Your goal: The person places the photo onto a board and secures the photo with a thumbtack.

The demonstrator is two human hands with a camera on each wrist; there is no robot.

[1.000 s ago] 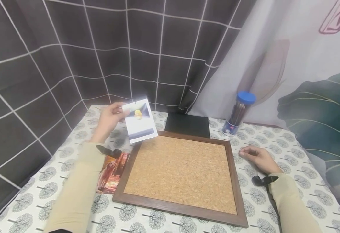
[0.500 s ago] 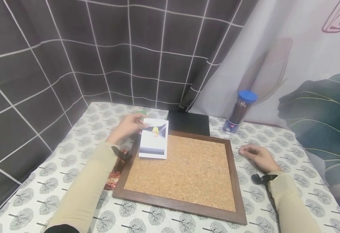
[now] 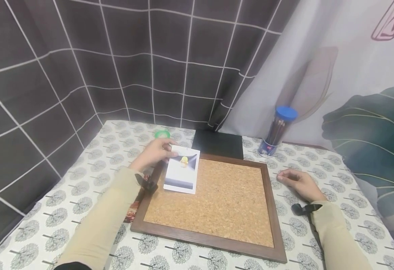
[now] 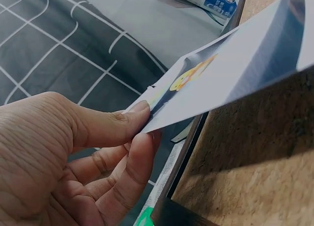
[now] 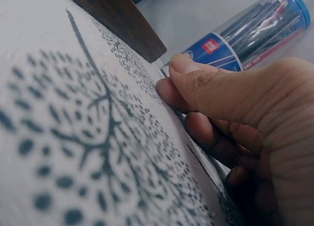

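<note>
My left hand [image 3: 154,154] pinches a white-bordered photo card [image 3: 181,176] by its upper left corner, thumb on top and fingers beneath. A small yellow figure is printed on the card. In the left wrist view the card [image 4: 230,74] slants above the cork surface [image 4: 255,152] and casts a shadow on it. Below it lies a cork board [image 3: 230,202] with a dark brown wooden frame. My right hand [image 3: 301,183] rests on the table to the right of the board, its fingers loosely curled around nothing.
A reddish picture [image 3: 131,212] pokes out from under my left forearm, left of the board. Behind stand a blue-lidded tube of pencils [image 3: 278,129], a flat black rectangle [image 3: 217,143] and a green ring-like item [image 3: 162,134]. The table cloth [image 3: 197,264] bears tree prints.
My left hand has brought the photo card right and toward me, lowering it over the board's upper left part. The green item has come into view behind it. My right hand stays put.
</note>
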